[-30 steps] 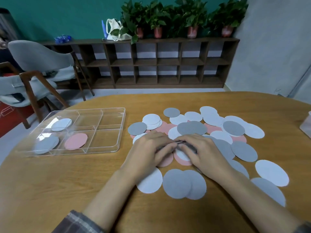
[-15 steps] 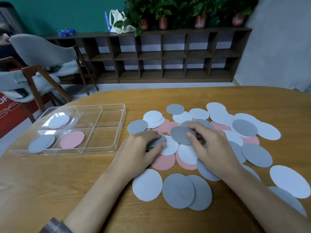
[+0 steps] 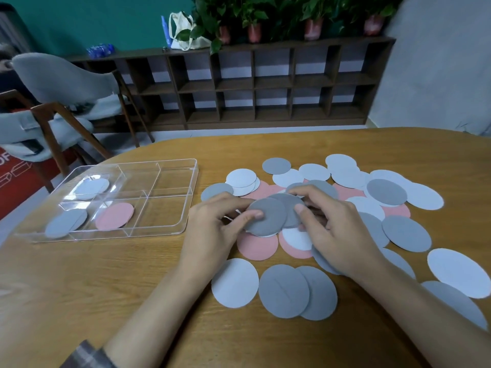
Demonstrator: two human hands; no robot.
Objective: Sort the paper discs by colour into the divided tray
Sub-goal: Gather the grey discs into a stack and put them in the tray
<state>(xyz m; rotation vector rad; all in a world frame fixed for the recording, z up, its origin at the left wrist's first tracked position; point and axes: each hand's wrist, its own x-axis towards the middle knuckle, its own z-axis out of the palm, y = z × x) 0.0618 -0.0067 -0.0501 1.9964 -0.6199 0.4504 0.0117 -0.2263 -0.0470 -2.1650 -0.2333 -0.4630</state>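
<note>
Left hand [image 3: 212, 229] is pinching a dark grey round paper disc [image 3: 267, 217], thumb on top and the other fingers tucked under it. Right hand [image 3: 337, 229] has a second dark grey disc [image 3: 291, 204] pinched too, thumb on its face and index finger curled over the far edge. The two overlap, left one on top, and both sit just above the middle of the pile of loose white, grey and pink paper discs [image 3: 386, 192] that covers the right half of the round-edged wooden bench [image 3: 106, 288].

Stuff around: pink discs right under the hands, plus a white disc [image 3: 235, 282] and two overlapping grey discs [image 3: 283, 290] between the forearms.

The clear plastic divided tray [image 3: 159, 233] is off to the left, well apart from the held discs. There's a strip of bare wood between its right wall and the pile, and its left end is close to the bench's edge. In it: a pale disc [image 3: 91, 188] far-left, a grey disc [image 3: 66, 223] near-left and a pink disc [image 3: 114, 215] in the compartment beside that.

The tray's long side runs left to right, a bit skewed. The held discs are round, so no long axis, and they face up towards the camera. Can't tell the exact tilt.

Behind the bench are a grey chair [image 3: 61, 75] and a dark cubby shelf [image 3: 252, 83].
</note>
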